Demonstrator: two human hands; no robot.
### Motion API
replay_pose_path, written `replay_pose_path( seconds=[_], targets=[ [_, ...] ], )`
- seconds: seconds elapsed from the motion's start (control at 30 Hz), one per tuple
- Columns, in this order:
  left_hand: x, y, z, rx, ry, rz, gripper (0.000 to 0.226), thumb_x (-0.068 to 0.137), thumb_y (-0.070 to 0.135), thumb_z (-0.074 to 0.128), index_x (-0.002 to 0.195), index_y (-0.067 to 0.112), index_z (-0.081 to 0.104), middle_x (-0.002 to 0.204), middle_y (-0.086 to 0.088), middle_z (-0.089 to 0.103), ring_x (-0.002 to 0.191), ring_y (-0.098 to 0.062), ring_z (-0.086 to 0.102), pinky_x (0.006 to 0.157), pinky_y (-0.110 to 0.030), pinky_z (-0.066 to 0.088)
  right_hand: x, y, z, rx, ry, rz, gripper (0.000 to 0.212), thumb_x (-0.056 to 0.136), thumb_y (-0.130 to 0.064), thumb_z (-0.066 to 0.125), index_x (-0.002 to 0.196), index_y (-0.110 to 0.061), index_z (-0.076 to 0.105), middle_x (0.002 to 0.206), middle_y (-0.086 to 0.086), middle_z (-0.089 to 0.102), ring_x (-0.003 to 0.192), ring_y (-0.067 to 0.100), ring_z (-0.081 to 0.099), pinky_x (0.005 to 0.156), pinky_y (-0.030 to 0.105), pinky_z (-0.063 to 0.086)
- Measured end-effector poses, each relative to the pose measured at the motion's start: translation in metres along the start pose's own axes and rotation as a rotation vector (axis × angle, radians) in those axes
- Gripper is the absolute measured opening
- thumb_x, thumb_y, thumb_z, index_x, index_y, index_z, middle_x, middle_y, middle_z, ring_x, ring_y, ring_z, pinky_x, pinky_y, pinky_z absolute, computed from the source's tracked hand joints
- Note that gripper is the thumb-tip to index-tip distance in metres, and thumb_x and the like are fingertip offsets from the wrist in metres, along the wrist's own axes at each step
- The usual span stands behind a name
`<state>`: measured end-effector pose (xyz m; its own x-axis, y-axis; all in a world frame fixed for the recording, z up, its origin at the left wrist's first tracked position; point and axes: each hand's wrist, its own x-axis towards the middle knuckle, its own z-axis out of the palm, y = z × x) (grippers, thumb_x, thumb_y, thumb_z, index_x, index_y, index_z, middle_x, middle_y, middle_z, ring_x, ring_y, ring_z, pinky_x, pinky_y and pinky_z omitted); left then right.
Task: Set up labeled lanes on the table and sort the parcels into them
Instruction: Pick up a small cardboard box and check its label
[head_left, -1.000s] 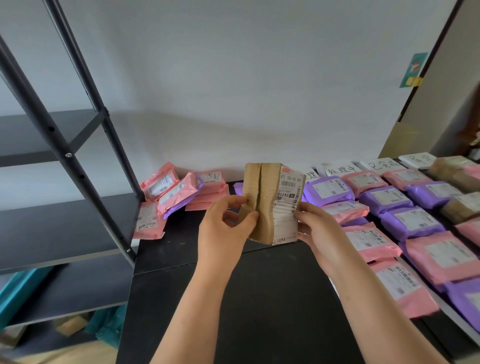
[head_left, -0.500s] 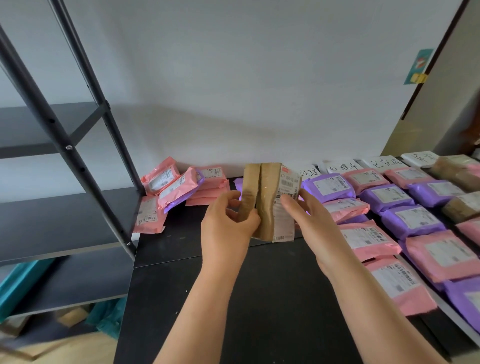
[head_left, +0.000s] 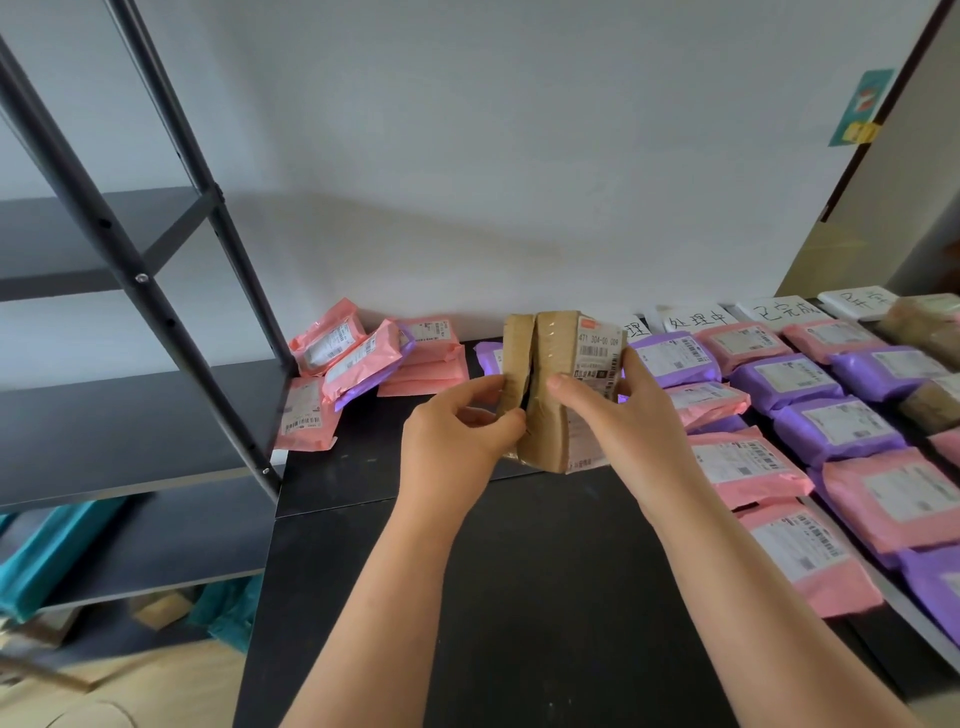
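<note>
The right hand (head_left: 641, 423) has slid its thumb onto the front of the brown parcel (head_left: 556, 343). The parcel stands upright between both grasping hands, the left hand (head_left: 457, 441) pinching its left edge.

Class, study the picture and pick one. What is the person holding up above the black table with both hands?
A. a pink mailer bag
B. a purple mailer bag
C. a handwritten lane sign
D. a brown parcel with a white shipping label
D: the left hand and right hand both grip the brown parcel, its white shipping label facing the camera.
</note>
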<state>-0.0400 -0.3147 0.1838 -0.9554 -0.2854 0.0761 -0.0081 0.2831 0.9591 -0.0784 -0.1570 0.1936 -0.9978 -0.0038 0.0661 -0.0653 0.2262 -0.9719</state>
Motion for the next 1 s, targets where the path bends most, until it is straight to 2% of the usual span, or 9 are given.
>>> replay_pose_path(
  seconds=[0.23,0.33,0.43,0.6,0.7,0.77,0.87,0.93,1.0],
  targets=[
    [0.005,-0.003,0.002,-0.083,-0.006,-0.039,0.031,0.081,0.015,0.073,0.111,0.026,0.074,0.090,0.015,0.075,0.085,-0.003,0.070,0.076,-0.021,0.052,0.000,-0.005,0.000,-0.093,0.022,-0.018,0.042,0.080,-0.045,0.074,0.113,-0.041,0.049,0.095,-0.030,0.057,0.080,-0.032,0.045,0.065,0.015,0.036],
    [0.006,-0.004,0.003,-0.088,-0.015,-0.036,0.029,0.082,0.016,0.073,0.108,0.028,0.075,0.091,0.015,0.075,0.085,-0.002,0.070,0.078,-0.023,0.054,0.001,-0.006,-0.001,-0.091,0.024,-0.019,0.042,0.080,-0.045,0.074,0.114,-0.041,0.049,0.096,-0.031,0.056,0.078,-0.034,0.043,0.065,0.015,0.034],
    [0.008,-0.005,0.001,-0.098,-0.025,-0.035,0.031,0.083,0.017,0.075,0.109,0.032,0.073,0.092,0.016,0.074,0.086,-0.001,0.069,0.077,-0.021,0.053,0.001,-0.005,-0.001,-0.080,0.004,-0.045,0.049,0.079,-0.047,0.076,0.119,-0.042,0.047,0.101,-0.032,0.055,0.080,-0.033,0.044,0.067,0.011,0.034],
    [0.012,-0.009,-0.006,-0.169,-0.022,-0.048,0.033,0.085,0.014,0.074,0.109,0.036,0.070,0.096,0.015,0.074,0.091,-0.002,0.069,0.084,-0.028,0.053,0.000,-0.005,-0.003,-0.071,-0.045,-0.098,0.039,0.087,-0.041,0.072,0.109,-0.055,0.042,0.098,-0.038,0.052,0.086,-0.025,0.052,0.061,0.005,0.043],
    [0.013,-0.011,-0.010,-0.219,-0.025,-0.076,0.029,0.085,0.015,0.074,0.109,0.032,0.072,0.100,0.010,0.075,0.099,-0.010,0.070,0.095,-0.039,0.052,0.003,-0.001,-0.006,-0.075,-0.023,-0.090,0.035,0.095,-0.035,0.064,0.127,-0.043,0.051,0.115,-0.028,0.058,0.104,-0.008,0.057,0.069,0.010,0.048],
    [0.012,-0.012,-0.010,-0.254,-0.036,-0.090,0.027,0.087,0.016,0.072,0.111,0.028,0.072,0.102,0.005,0.075,0.101,-0.016,0.071,0.099,-0.045,0.051,0.003,0.000,-0.007,-0.072,-0.017,-0.095,0.032,0.098,-0.030,0.059,0.127,-0.042,0.053,0.115,-0.025,0.062,0.104,0.000,0.061,0.070,0.015,0.052],
    [0.010,-0.011,-0.008,-0.327,-0.040,-0.118,0.022,0.094,0.021,0.064,0.115,0.023,0.070,0.104,0.002,0.076,0.099,-0.016,0.072,0.099,-0.043,0.052,-0.001,-0.003,-0.007,-0.058,-0.040,-0.123,0.032,0.098,-0.028,0.059,0.117,-0.054,0.052,0.107,-0.029,0.064,0.095,-0.005,0.064,0.068,0.017,0.055],
    [0.007,-0.009,-0.007,-0.384,-0.054,-0.136,0.024,0.096,0.031,0.060,0.116,0.020,0.069,0.105,0.001,0.075,0.100,-0.017,0.071,0.100,-0.041,0.052,-0.002,-0.004,-0.007,-0.044,-0.048,-0.138,0.034,0.096,-0.026,0.061,0.119,-0.050,0.055,0.104,-0.029,0.066,0.094,-0.009,0.063,0.068,0.014,0.055],
    [0.006,-0.008,-0.007,-0.413,-0.084,-0.133,0.038,0.089,0.045,0.062,0.118,0.020,0.067,0.108,0.002,0.075,0.102,-0.017,0.071,0.100,-0.042,0.051,-0.004,-0.004,-0.006,-0.021,-0.041,-0.143,0.032,0.095,-0.024,0.065,0.120,-0.043,0.058,0.104,-0.027,0.067,0.093,-0.010,0.063,0.068,0.011,0.053]
  ],
)
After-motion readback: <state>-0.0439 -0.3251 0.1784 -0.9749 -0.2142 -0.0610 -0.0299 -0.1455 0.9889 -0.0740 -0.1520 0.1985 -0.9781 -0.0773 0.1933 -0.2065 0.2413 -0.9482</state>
